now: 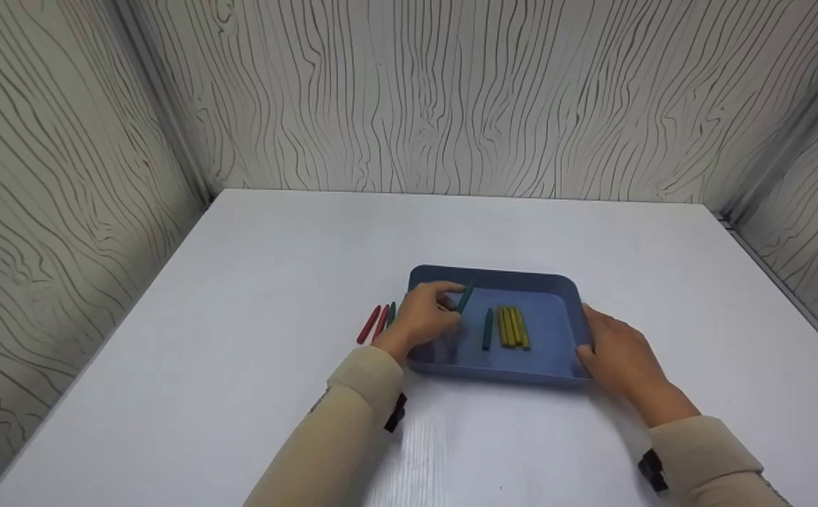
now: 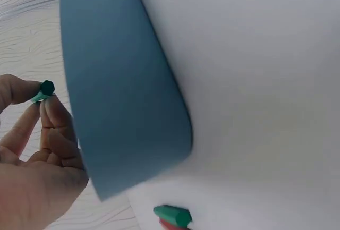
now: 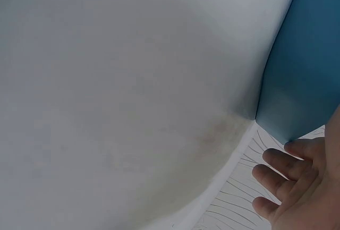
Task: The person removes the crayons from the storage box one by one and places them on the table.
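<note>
In the left hand (image 1: pixel 421 314), the grip was narrow, pinching a green crayon (image 1: pixel 464 298) above the blue tray (image 1: pixel 500 374). The right hand (image 1: pixel 618 346) held the tray's right side. Inside, a second green crayon (image 1: pixel 487 329) lay beside yellow crayons (image 1: pixel 512 327). Left of the tray, red crayons (image 1: pixel 368 325) and a third green crayon (image 1: pixel 391 312) lay on the white surface (image 1: pixel 261 282).

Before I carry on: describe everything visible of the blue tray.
The shallow blue tray, rectangular with rounded corners, looks plastic. It stands open side up on the white table, one green crayon and several yellow crayons inside. The right hand holds its right side; the left hand, pinching another green crayon, is over its left side.
</note>
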Available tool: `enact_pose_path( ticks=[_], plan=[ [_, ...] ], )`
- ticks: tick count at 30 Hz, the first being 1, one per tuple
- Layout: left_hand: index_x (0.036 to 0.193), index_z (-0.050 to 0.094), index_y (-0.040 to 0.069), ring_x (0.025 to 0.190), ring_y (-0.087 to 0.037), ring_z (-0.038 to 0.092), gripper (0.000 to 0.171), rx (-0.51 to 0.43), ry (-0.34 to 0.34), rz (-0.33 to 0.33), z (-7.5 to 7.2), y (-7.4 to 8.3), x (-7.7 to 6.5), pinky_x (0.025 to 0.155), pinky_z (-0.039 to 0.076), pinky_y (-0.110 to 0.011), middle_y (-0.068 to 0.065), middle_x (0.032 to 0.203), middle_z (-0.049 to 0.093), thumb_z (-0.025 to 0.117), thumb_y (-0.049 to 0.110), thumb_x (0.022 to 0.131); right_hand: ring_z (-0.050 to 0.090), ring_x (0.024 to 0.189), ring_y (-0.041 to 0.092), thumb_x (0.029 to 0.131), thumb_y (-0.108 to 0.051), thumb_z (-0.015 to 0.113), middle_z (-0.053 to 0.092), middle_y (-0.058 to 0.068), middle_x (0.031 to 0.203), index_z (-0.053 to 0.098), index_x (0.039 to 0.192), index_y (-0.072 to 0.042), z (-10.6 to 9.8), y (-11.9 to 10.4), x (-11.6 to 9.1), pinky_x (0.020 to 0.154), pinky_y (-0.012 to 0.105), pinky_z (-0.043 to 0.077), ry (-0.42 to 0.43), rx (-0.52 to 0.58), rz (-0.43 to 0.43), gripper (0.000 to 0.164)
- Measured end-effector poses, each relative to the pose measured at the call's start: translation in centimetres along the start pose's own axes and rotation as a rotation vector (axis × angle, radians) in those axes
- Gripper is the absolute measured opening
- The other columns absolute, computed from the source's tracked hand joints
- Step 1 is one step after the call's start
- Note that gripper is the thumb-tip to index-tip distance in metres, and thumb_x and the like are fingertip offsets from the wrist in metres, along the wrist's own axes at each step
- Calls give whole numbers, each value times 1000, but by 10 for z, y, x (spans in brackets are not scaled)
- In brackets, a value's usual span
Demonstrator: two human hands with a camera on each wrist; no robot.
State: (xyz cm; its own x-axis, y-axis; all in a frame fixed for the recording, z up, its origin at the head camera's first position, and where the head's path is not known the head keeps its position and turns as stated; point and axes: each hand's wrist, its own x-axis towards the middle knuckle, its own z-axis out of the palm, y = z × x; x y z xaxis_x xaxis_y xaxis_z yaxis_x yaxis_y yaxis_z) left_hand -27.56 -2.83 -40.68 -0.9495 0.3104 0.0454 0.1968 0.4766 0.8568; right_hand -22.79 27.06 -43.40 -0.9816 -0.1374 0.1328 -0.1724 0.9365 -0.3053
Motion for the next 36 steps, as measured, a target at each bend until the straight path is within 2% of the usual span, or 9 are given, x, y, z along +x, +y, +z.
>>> enact_pose_path(
  ticks=[7, 15, 21, 24, 28, 36],
  plan=[
    [129, 60, 12, 89, -17, 60, 48, 10, 35, -11, -23, -9, -5, 69, 50, -31, -4, 99, 65, 62, 2, 82, 34, 125, 51, 89, -12, 50, 39, 34, 137, 30, 141, 13, 1, 2, 0, 102, 59, 24, 11, -6, -2, 60],
    [130, 60, 12, 86, -19, 61, 49, 9, 76, -53, -48, -24, -14, 61, 47, -29, -8, 102, 61, 61, 0, 82, 34, 125, 51, 90, -12, 49, 39, 34, 137, 30, 141, 13, -1, 1, 0, 103, 58, 24, 2, 0, 2, 60],
    [131, 59, 12, 67, -16, 59, 50, -2, 98, -82, -65, -38, -23, 45, 41, -26, -9, 100, 60, 59, -2, 82, 34, 126, 50, 89, -11, 49, 39, 33, 138, 30, 141, 13, -1, 0, 1, 103, 58, 24, 2, 5, -5, 60],
    [129, 60, 10, 69, -18, 62, 50, 7, 123, -81, -72, -46, -28, 53, 46, -28, -10, 97, 61, 60, -3, 81, 34, 126, 50, 89, -11, 49, 39, 33, 138, 30, 142, 12, -1, 0, 1, 103, 58, 24, 0, 7, -3, 60],
    [127, 61, 8, 84, -20, 62, 47, 49, 161, -88, -80, -57, -34, 70, 49, -32, -9, 94, 63, 63, -2, 81, 33, 126, 50, 90, -12, 49, 39, 33, 138, 29, 143, 11, -1, -1, 0, 102, 59, 23, -5, 11, 4, 61],
    [125, 62, 6, 83, -21, 56, 44, 77, 172, -137, -87, -70, -40, 71, 45, -35, -8, 91, 63, 64, 0, 81, 32, 127, 51, 90, -12, 48, 37, 34, 139, 29, 141, 14, -2, -1, 0, 103, 59, 21, -20, -12, -7, 61]
  ],
)
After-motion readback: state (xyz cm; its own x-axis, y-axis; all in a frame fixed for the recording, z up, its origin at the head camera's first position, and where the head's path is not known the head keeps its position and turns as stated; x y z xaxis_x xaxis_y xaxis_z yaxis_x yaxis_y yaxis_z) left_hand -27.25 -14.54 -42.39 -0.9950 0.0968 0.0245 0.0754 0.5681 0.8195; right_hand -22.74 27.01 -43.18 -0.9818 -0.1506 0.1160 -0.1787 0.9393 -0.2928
